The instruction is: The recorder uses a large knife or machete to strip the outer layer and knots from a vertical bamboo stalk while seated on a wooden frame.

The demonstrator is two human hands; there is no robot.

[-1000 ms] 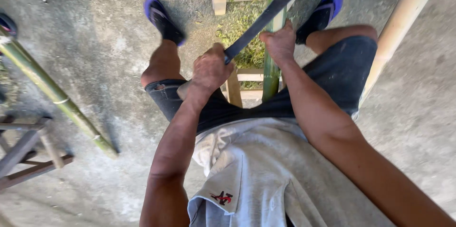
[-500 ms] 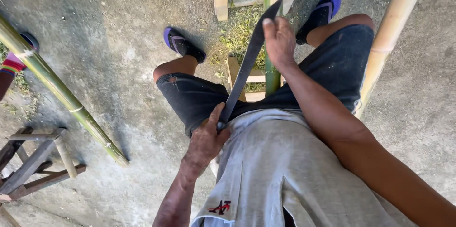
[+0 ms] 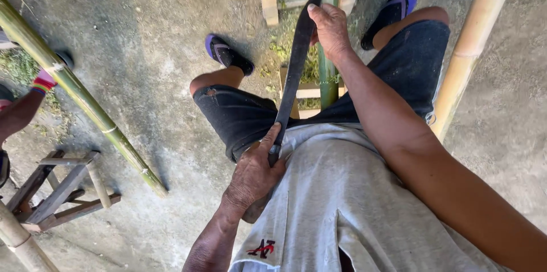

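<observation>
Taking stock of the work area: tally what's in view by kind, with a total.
Bamboo poles: 4, the green pole on the left, a tan pole on the right, the thin green stem by the right hand, a pale stub bottom left
Long dark blade, handle in the left hand: 1
Blue sandals: 2
Wooden stool: 1
Total: 8

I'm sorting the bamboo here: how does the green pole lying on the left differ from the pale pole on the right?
The green pole is glossy green and slants across the concrete floor, while the pale pole is dry yellow-tan. The green pole lies clear of the person; the pale pole runs close beside the person's right leg. Both are long, straight and jointed.
</observation>
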